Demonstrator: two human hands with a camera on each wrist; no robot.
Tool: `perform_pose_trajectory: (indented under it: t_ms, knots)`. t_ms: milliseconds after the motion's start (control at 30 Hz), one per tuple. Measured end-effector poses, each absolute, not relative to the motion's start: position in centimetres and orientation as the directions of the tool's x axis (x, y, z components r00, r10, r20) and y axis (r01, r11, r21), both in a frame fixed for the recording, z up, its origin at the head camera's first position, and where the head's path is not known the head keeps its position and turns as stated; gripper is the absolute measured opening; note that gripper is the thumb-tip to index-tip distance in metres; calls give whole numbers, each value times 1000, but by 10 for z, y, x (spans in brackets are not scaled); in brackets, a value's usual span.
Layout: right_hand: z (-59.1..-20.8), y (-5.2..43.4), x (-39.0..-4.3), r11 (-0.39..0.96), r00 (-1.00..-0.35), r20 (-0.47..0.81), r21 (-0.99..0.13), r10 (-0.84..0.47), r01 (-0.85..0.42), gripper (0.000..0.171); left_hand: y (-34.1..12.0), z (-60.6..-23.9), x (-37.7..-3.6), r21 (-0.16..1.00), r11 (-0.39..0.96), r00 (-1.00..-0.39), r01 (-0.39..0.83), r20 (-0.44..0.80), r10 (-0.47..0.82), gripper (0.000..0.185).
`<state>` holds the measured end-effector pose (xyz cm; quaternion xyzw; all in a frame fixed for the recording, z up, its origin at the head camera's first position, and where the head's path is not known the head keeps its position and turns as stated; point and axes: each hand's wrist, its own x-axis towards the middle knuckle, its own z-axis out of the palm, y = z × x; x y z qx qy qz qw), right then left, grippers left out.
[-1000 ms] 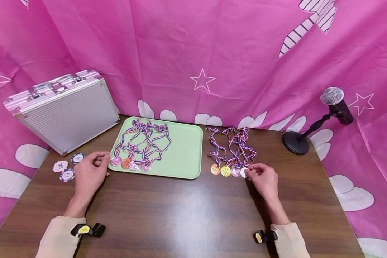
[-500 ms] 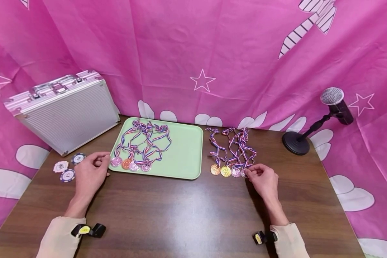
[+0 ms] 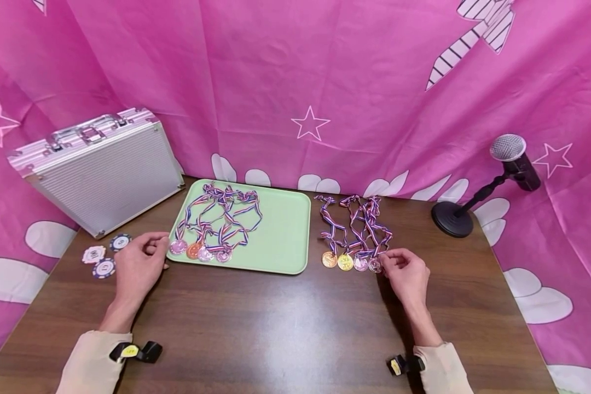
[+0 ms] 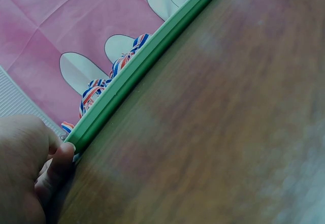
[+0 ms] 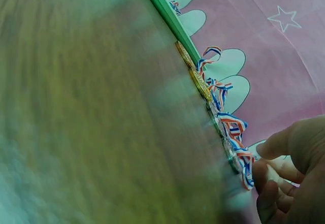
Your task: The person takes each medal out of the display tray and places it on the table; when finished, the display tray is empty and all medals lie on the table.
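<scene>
Inside, the green tray (image 3: pixel 285 241) holds four ribboned medals (image 3: pixel 200 250).

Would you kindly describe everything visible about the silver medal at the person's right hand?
The silver medal is a small round disc of shiny, metal-looking material, lying flat on the dark wooden table. It ends a row of four medals right of the green tray. A red, white and blue striped ribbon runs from it toward the backdrop. The right hand has its fingertips at the disc's edge.
</scene>
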<state>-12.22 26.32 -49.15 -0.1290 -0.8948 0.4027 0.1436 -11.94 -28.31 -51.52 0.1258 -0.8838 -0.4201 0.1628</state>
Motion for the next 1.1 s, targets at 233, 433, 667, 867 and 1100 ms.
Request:
perform_pose_trajectory:
  t_ms: [233, 433, 667, 867, 1100]
  knots:
    - [-483, 240, -119, 626, -908, 258, -780, 330, 5, 7, -284, -516, -120, 782, 616, -911, -88, 187, -368, 32]
    - [-479, 212, -114, 595, -929, 274, -800, 249, -76, 7, -283, -515, -119, 784, 616, -912, -82, 190, -363, 31]
    - [-477, 175, -111, 551, -948, 280, -820, 151, -154, 6, -281, -514, -118, 780, 619, -916, -93, 177, -361, 31]
    - [-478, 140, -112, 460, -970, 242, -865, 38, -198, 8, -282, -514, -118, 779, 620, -917, -98, 172, -361, 32]
    - [-478, 100, -116, 440, -979, 197, -875, -58, -202, 9, -283, -515, -119, 784, 616, -917, -77, 188, -353, 33]
